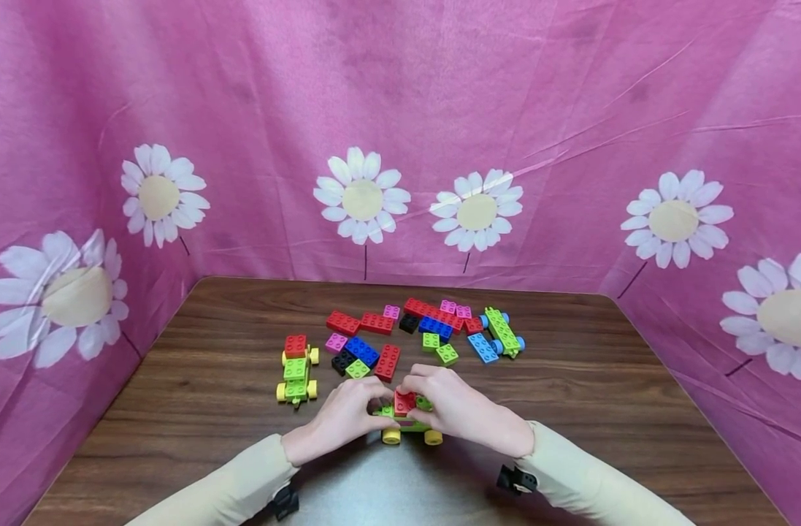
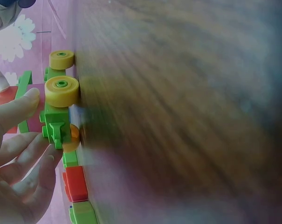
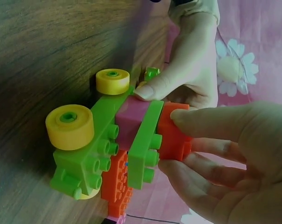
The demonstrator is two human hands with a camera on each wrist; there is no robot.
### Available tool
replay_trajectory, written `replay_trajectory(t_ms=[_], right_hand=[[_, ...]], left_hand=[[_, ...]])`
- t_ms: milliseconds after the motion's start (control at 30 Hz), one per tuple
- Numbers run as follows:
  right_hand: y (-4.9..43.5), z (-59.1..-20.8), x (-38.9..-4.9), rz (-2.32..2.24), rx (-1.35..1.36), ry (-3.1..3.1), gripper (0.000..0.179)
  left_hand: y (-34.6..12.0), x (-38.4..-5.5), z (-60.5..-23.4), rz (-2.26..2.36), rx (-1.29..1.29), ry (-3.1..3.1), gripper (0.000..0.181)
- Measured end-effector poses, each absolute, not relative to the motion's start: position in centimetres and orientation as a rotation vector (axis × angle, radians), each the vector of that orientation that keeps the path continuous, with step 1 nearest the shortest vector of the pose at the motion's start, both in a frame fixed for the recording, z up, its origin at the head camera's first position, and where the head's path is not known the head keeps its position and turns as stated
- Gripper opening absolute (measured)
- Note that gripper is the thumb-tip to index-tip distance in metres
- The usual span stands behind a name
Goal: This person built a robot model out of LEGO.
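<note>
A toy car with a green wheeled base (image 3: 101, 121) and yellow wheels (image 1: 391, 436) stands near the front of the table, between both hands. On its base sits a pink brick (image 3: 131, 119), topped by a green brick (image 3: 144, 144) that sticks out toward one end. My left hand (image 1: 344, 413) grips the car from the left, thumb on the pink brick. Thumb and fingers of my right hand (image 1: 455, 402) pinch a red brick (image 3: 171, 126) at the top of the stack, its face right against the green brick.
Another green car (image 1: 296, 372) with yellow wheels and a red brick stands on the left. A green base with blue wheels (image 1: 503, 332) lies back right, by a light blue brick (image 1: 483, 348). Loose bricks, including a red one (image 1: 387, 363), spread behind the hands. A pink curtain (image 1: 400, 95) surrounds the table.
</note>
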State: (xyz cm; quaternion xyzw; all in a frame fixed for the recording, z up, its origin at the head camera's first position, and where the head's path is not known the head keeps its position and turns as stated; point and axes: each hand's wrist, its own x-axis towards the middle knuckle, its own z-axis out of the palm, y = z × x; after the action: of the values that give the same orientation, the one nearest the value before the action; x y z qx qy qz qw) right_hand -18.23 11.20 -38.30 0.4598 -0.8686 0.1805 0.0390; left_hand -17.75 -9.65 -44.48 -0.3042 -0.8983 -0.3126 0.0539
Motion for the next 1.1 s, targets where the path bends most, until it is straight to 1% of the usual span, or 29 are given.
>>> replay_trajectory(t_ms=[667, 1100], right_hand=[[11.00, -37.89, -18.35, 0.541, 1.413, -2.721, 0.019], [11.38, -38.33, -18.05, 0.588, 1.340, -2.731, 0.021]], left_hand=[[-9.65, -17.57, -44.37, -0.957, -0.917, -2.743, 0.024], [-9.59, -17.66, -44.42, -0.939, -0.910, -2.767, 0.026]])
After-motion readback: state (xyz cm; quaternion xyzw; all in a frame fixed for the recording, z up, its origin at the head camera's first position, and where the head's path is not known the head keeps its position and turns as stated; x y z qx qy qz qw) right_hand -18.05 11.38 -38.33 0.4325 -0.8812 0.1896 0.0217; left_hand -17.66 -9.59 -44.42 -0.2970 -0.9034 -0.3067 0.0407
